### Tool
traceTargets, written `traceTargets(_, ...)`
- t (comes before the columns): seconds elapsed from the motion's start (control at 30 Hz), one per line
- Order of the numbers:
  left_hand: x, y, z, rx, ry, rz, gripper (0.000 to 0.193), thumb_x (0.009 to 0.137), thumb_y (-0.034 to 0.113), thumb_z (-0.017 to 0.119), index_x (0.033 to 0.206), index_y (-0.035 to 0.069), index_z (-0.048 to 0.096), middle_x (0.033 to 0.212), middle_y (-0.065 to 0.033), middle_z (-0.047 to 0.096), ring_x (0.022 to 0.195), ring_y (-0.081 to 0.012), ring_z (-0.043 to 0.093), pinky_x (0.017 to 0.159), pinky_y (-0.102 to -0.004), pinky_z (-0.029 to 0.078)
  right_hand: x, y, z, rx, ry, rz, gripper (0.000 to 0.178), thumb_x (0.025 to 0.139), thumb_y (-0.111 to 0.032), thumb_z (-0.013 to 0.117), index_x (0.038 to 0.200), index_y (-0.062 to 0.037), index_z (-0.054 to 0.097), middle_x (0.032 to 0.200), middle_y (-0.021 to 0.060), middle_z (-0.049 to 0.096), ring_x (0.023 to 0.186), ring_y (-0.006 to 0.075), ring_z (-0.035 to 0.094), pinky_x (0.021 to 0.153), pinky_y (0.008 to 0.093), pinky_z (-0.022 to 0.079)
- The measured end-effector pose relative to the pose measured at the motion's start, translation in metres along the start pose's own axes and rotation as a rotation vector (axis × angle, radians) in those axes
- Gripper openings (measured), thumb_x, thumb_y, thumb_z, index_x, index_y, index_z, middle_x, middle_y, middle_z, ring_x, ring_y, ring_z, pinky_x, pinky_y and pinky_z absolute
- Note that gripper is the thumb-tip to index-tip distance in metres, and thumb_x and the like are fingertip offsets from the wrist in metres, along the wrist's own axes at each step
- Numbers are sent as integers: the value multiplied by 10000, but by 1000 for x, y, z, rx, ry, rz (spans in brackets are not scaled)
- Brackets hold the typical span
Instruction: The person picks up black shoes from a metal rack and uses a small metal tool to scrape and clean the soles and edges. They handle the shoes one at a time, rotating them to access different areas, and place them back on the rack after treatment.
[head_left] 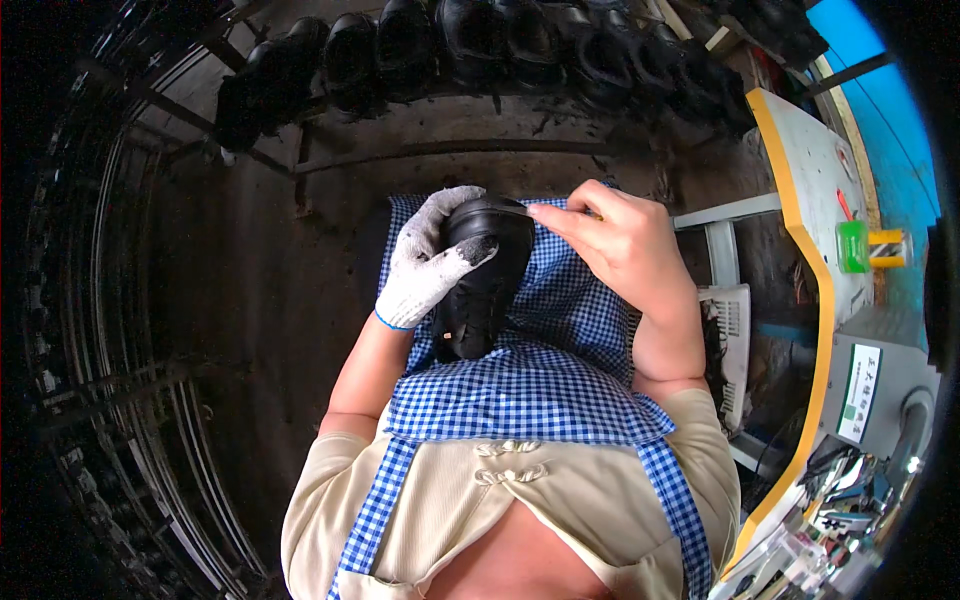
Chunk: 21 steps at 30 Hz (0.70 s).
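A black lace-up shoe point(482, 290) rests on my lap over a blue and white checked apron point(530, 390), its toe pointing away from me. My left hand point(425, 260), in a white knit glove with a dark-stained thumb, is wrapped round the toe end from the left. The bare right hand point(625, 235) is closed, and its fingertips reach the right edge of the shoe's toe. A thin sliver of something shows between those fingers; its kind is too small to tell.
Several black shoes point(405, 45) line a rack at the far side. To the right stands a white table with a yellow edge point(815, 270), bearing a green and yellow container point(855, 247), a grey machine box point(885, 370) and small tools. Metal racks point(190, 430) fill the left.
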<state>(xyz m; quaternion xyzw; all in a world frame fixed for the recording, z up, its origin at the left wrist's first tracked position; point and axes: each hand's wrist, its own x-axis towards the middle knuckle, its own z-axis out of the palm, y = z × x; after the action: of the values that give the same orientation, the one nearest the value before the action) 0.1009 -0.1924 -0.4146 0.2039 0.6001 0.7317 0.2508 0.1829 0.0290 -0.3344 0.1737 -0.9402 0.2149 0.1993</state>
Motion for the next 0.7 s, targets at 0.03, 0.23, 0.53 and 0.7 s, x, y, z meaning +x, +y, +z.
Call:
traceTargets(0.03,-1,0,0,-16,3,7,623,773,221,795,1287,6,518,1179,-93,606,1099,-185,574,992,-326,457,-3,1,-2,4,-10,2,338,753,-41,720,1067,-165,736,763,54,572,586,201,586,513,323,464)
traceTargets(0.23,0,2,-1,63,20,-5,613,775,205,788,1289,7,517,1186,-94,602,1104,-185,572,998,-325,454,-6,-3,-10,-39,-80,51,238,793,-116,696,1013,-193,742,795,40,577,651,224,624,564,359,514)
traceTargets(0.53,-1,2,0,17,9,-12,641,750,259,792,1290,25,537,1210,-80,597,1116,-186,561,1008,-333,428,1,-5,-18,-44,-99,16,240,782,-84,703,1005,-166,742,774,58,569,614,222,607,530,337,485)
traceTargets(0.7,0,5,3,37,14,-38,644,746,250,791,1291,22,535,1206,-80,600,1117,-188,562,1007,-332,428,8,-12,-6,-78,-64,-7,271,777,-61,713,1034,-142,736,759,69,567,604,218,601,520,328,470)
